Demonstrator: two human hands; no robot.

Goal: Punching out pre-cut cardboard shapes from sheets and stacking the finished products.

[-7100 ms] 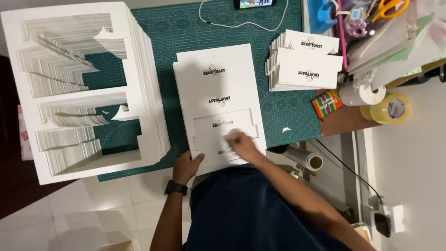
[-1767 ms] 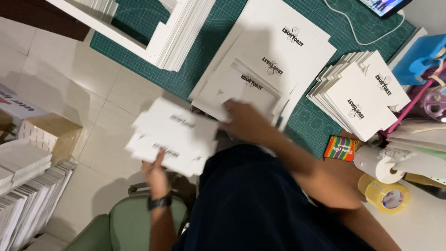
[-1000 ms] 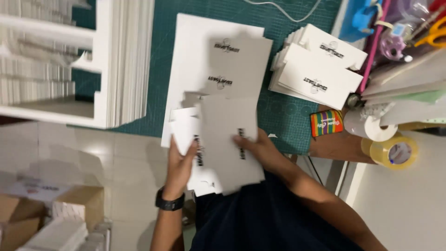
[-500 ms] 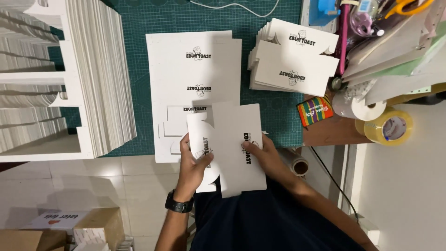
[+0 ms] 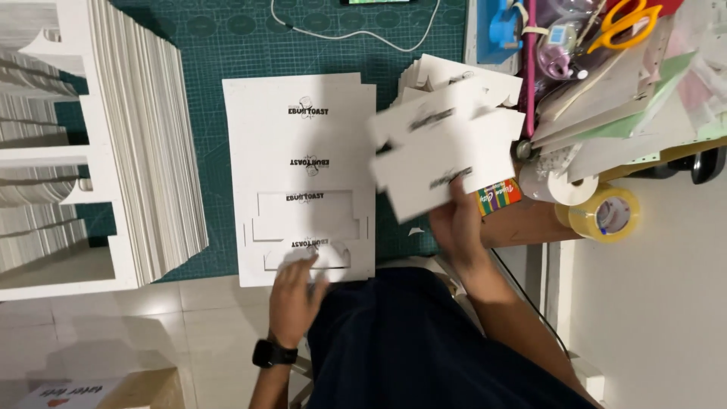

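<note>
Two bare hands work over a dark green cutting mat point(image 5: 227, 45) on the desk. Right hand point(image 5: 454, 223) pinches a blurred white die-cut cardboard piece point(image 5: 447, 155), lifted above a stack of similar white cut pieces point(image 5: 462, 76). Left hand point(image 5: 294, 291), fingers spread, presses the near edge of a large white printed card sheet point(image 5: 299, 151) lying flat on the mat

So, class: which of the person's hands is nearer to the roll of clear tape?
The right hand: it holds a white card blank left of the roll of clear tape. The left hand rests farther left, on the white card sheet.
</note>
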